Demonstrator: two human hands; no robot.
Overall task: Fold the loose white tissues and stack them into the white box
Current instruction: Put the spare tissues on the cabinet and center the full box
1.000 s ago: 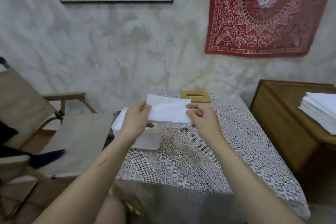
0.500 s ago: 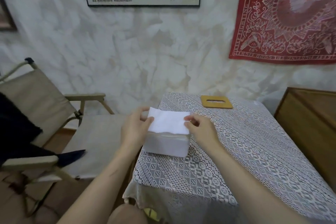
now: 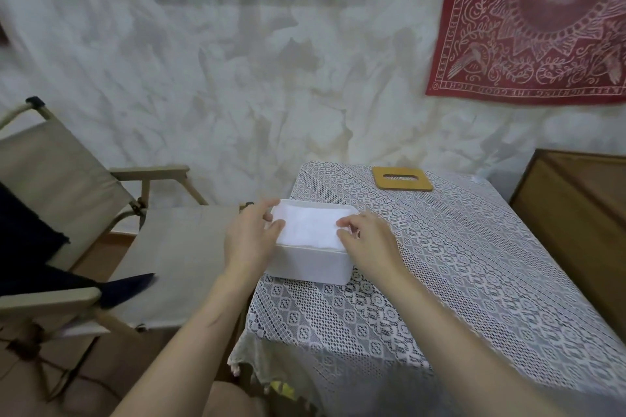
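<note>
A white box stands near the left edge of the lace-covered table. A folded white tissue lies flat in the open top of the box. My left hand pinches the tissue's left end, thumb on top, fingers along the box's left rim. At the tissue's right end my right hand presses down with its fingertips. Both hands touch the tissue.
A wooden lid with a slot lies at the table's far side. A beige folding chair stands left of the table, close to the box. A brown wooden cabinet stands on the right. The wall is behind.
The hands have lowered the folded tissue from above the table into the box's open top. The view has swung left, so the tissue pile on the cabinet is out of sight.
</note>
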